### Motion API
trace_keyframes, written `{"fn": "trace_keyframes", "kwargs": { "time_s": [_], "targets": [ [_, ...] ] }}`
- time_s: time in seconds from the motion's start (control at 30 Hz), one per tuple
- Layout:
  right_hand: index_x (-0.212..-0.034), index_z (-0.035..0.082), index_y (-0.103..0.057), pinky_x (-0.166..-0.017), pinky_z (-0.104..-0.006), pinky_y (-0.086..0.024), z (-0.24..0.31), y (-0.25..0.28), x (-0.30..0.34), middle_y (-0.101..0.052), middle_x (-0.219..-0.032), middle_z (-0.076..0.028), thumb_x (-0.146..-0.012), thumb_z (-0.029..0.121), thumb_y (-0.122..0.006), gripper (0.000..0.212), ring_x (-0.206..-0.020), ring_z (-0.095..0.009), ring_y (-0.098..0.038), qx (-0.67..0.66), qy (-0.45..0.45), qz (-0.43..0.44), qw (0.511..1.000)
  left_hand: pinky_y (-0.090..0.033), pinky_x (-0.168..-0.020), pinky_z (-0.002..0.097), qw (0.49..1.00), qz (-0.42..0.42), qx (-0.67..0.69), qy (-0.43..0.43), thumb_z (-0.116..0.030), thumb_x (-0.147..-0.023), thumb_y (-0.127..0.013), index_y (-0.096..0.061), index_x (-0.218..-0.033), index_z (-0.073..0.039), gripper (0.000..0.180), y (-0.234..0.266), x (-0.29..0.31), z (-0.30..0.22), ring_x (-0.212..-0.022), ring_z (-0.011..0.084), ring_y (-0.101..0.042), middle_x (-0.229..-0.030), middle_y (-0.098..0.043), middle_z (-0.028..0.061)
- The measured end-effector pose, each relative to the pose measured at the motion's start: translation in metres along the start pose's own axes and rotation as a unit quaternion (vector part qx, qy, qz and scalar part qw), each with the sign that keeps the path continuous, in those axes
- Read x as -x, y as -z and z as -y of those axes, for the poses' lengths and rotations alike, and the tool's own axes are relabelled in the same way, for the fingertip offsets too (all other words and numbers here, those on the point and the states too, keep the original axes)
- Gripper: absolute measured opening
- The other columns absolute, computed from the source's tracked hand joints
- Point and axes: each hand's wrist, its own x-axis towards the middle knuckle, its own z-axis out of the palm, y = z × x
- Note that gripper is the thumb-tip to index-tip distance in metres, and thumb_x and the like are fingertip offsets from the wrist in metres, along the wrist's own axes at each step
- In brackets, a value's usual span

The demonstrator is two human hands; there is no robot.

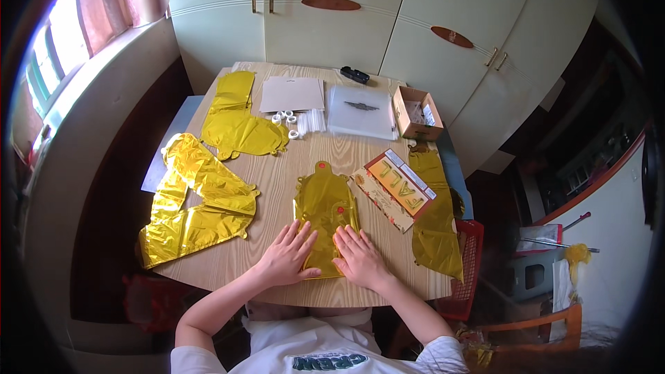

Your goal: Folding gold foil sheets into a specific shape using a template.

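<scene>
A flat gold foil balloon (320, 197), folded into a narrow shape with small tabs and two red spots, lies at the near middle of the table. My left hand (286, 255) rests flat on its left edge, fingers stretched forward. On its right edge lies my right hand (360, 256), palm down with the fingers extended. Neither hand grips anything. To the right of the balloon sits a printed card (393, 189) with a picture of gold letters. Part of the balloon's near end is between my two hands.
More gold foil balloons lie spread out: a crinkled one (201, 208) at left, one (242, 121) at far left, another (435, 215) at right. Far back are grey cardboard sheets (292, 94), white ribbon rolls (294, 134), clear straws (312, 121), clear bags (360, 114), an open box (417, 114) and a black object (355, 75).
</scene>
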Motion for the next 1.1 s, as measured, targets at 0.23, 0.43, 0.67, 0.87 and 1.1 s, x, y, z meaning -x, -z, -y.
{"fn": "trace_keyframes", "kwargs": {
  "time_s": [0.23, 0.43, 0.67, 0.87, 1.1],
  "targets": [
    [-0.147, -0.004, -0.037, -0.121, -0.0479, -0.019, 0.000, -0.006, 0.003, -0.036, -0.154, -0.020, -0.099, 0.039, -0.049, 0.065, -0.146, -0.032, -0.029, 0.014, -0.012, 0.010, 1.000, -0.024, -0.116, 0.0550, 0.998, -0.007, -0.061, 0.003, -0.074, -0.088, -0.042, -0.037, -0.151, -0.014, 0.087, -0.003, 0.002, 0.000, -0.141, 0.0468, -0.031, -0.152, -0.035, 0.0259],
    [-0.148, -0.004, -0.035, -0.121, -0.0470, -0.018, 0.000, -0.005, 0.003, -0.033, -0.155, -0.021, -0.099, 0.038, -0.049, 0.066, -0.147, -0.032, -0.027, 0.015, -0.013, 0.015, 1.000, -0.024, -0.116, 0.0548, 0.998, -0.012, -0.058, 0.010, -0.075, -0.087, -0.042, -0.036, -0.152, -0.014, 0.089, -0.003, 0.001, -0.001, -0.141, 0.0464, -0.031, -0.151, -0.036, 0.0273],
    [-0.147, -0.004, -0.036, -0.120, -0.0467, -0.020, 0.001, -0.004, 0.002, -0.034, -0.154, -0.022, -0.098, 0.036, -0.050, 0.065, -0.145, -0.036, -0.029, 0.023, -0.009, 0.007, 1.000, -0.022, -0.117, 0.0530, 0.997, -0.008, -0.079, 0.023, -0.066, -0.090, -0.049, -0.036, -0.149, -0.001, 0.088, 0.006, 0.000, -0.016, -0.143, 0.0427, -0.030, -0.151, -0.035, 0.0272],
    [-0.145, -0.004, -0.040, -0.120, -0.0475, -0.022, -0.002, -0.007, 0.002, -0.037, -0.153, -0.022, -0.097, 0.032, -0.049, 0.061, -0.144, -0.037, -0.032, 0.027, -0.008, -0.007, 1.000, -0.019, -0.120, 0.0470, 0.998, 0.007, 0.017, -0.067, -0.065, -0.093, -0.046, -0.033, -0.145, 0.011, 0.093, -0.008, 0.002, -0.064, -0.146, 0.0404, -0.026, -0.153, -0.032, 0.0298],
    [-0.144, -0.004, -0.041, -0.120, -0.0477, -0.022, -0.002, -0.006, 0.001, -0.037, -0.153, -0.021, -0.097, 0.027, -0.047, 0.057, -0.145, -0.035, -0.031, 0.016, -0.008, -0.003, 1.000, -0.017, -0.119, 0.0532, 0.999, 0.032, -0.015, -0.039, -0.079, -0.087, -0.039, -0.031, -0.146, 0.011, 0.108, -0.010, 0.004, -0.068, -0.146, 0.0438, -0.025, -0.152, -0.033, 0.0309]
  ]
}}
